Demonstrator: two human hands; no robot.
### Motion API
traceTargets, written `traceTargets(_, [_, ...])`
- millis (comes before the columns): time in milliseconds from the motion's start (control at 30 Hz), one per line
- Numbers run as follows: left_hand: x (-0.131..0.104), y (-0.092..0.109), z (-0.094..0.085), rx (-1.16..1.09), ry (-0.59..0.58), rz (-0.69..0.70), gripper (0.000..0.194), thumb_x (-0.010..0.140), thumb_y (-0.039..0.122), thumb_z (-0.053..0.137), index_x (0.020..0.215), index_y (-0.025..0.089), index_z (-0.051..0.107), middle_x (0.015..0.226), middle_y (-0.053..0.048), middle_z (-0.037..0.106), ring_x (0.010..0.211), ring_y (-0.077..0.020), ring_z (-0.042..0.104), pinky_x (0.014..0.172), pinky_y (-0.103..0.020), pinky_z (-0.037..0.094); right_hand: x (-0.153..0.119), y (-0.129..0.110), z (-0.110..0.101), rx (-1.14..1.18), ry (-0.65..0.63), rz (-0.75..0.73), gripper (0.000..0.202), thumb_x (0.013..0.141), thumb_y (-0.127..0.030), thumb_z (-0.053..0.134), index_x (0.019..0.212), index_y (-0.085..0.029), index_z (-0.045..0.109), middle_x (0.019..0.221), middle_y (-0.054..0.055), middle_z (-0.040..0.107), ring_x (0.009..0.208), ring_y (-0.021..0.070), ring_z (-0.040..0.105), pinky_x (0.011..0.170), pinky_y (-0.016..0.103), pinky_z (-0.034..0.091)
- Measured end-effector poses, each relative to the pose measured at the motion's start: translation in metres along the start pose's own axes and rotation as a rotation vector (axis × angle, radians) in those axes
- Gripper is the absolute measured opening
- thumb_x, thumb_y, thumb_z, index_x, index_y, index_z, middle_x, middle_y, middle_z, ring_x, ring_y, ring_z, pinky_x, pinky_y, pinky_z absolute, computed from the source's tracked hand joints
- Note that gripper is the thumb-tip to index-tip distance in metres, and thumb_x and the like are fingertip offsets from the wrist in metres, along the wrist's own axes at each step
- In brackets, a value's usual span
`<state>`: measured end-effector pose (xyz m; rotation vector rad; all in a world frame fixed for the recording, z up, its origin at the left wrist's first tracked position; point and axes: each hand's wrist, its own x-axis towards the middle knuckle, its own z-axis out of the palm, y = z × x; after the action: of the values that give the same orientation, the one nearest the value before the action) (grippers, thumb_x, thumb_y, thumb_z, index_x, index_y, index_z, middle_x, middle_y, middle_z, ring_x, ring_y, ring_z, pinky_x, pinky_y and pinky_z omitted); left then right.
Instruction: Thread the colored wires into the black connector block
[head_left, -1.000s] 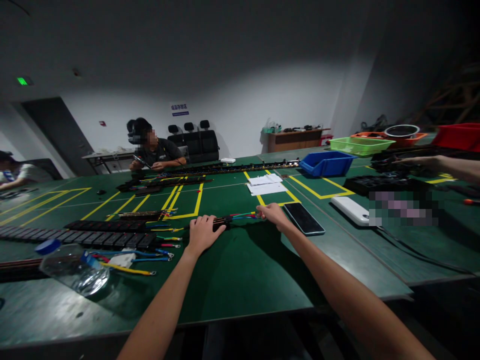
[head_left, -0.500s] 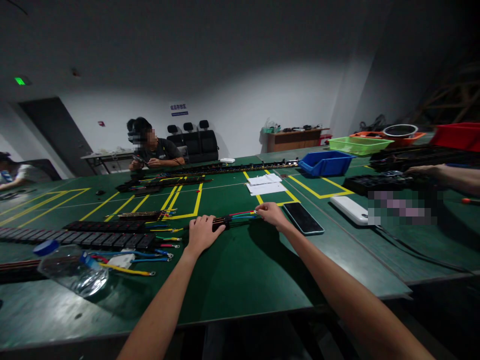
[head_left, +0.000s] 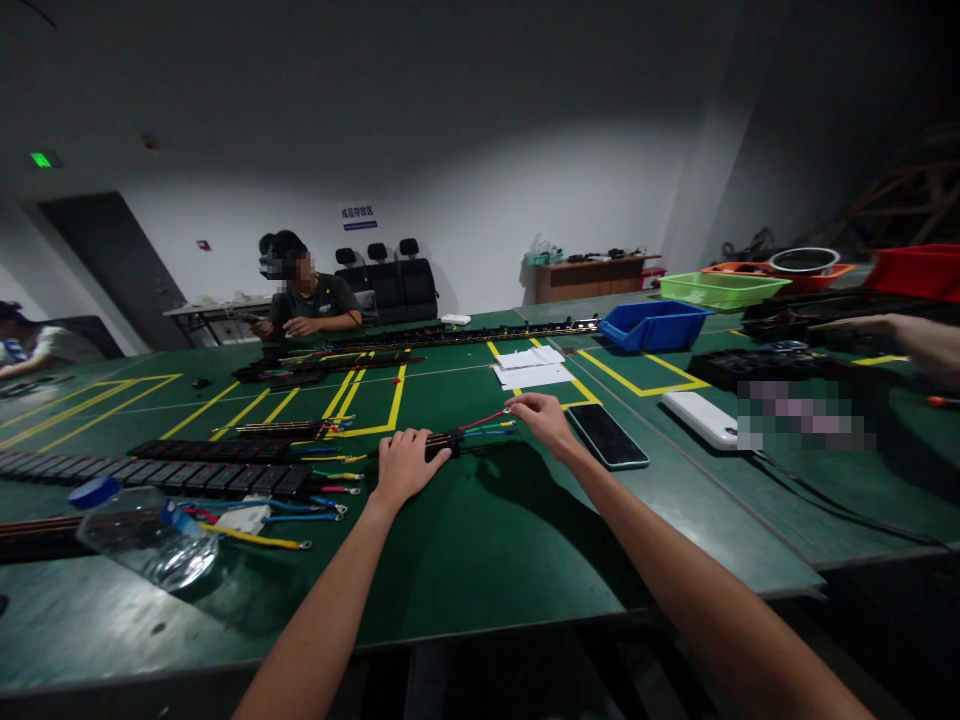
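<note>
Phone (head_left: 607, 436) with dark screen lies on the green counter (head_left: 480, 560), just beside the right grip (head_left: 511, 406). This grip is narrow and pinches the end of the red wire (head_left: 486, 420). The left grip (head_left: 405, 460) holds the dark bar (head_left: 455, 440) from above; from this bar come the coloured wires. White device (head_left: 699, 421) is farther to the right. Papers (head_left: 531, 370) and blue bin (head_left: 652, 328) stand behind. At the left, bottle (head_left: 150, 540) leans near other wired strips (head_left: 225, 478).
</note>
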<state>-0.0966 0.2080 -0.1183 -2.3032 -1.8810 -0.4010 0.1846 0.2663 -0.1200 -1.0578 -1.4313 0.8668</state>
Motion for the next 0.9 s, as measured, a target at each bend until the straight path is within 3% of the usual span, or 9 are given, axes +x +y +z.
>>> traceTargets(167, [-0.0002, 0.0003, 0.0011, 0.017, 0.025, 0.002, 0.065, 0.097, 0.071, 0.035, 0.124, 0.021, 0.066, 0.121, -0.012, 0.069, 0.112, -0.0304, 0.06, 0.098, -0.047, 0.04, -0.0004, -0.001, 0.0013, 0.023, 0.015, 0.031, 0.029, 0.075, -0.04, 0.066, 0.072, -0.013, 0.076, 0.069, 0.006, 0.071, 0.066, 0.0175, 0.062, 0.061, 0.027, 0.045])
traceTargets(300, [0.0002, -0.0006, 0.0028, 0.012, 0.019, 0.0, 0.065, 0.097, 0.072, 0.035, 0.124, 0.021, 0.065, 0.122, -0.013, 0.069, 0.112, -0.0305, 0.06, 0.098, -0.047, 0.04, 0.0014, 0.005, 0.0006, -0.032, 0.027, 0.039, 0.032, 0.077, -0.042, 0.063, 0.073, -0.013, 0.075, 0.069, 0.005, 0.071, 0.065, 0.0173, 0.061, 0.06, 0.027, 0.043])
traceTargets(667, [-0.0001, 0.002, -0.0023, 0.004, -0.016, -0.009, 0.065, 0.097, 0.072, 0.035, 0.126, 0.021, 0.065, 0.124, -0.013, 0.068, 0.114, -0.0298, 0.059, 0.1, -0.046, 0.039, -0.0049, -0.0001, -0.005, -0.544, -0.035, 0.112, 0.038, 0.084, -0.043, 0.054, 0.066, -0.016, 0.074, 0.062, 0.006, 0.067, 0.059, 0.0173, 0.058, 0.055, 0.027, 0.032])
traceTargets(900, [0.0, 0.0025, -0.0033, -0.006, -0.033, -0.013, 0.064, 0.097, 0.072, 0.036, 0.127, 0.023, 0.065, 0.125, -0.012, 0.068, 0.114, -0.0302, 0.059, 0.101, -0.046, 0.039, -0.0038, 0.0049, -0.0049, -0.557, -0.063, 0.099, 0.027, 0.081, -0.033, 0.06, 0.067, -0.017, 0.076, 0.062, 0.005, 0.068, 0.059, 0.016, 0.057, 0.054, 0.026, 0.03])
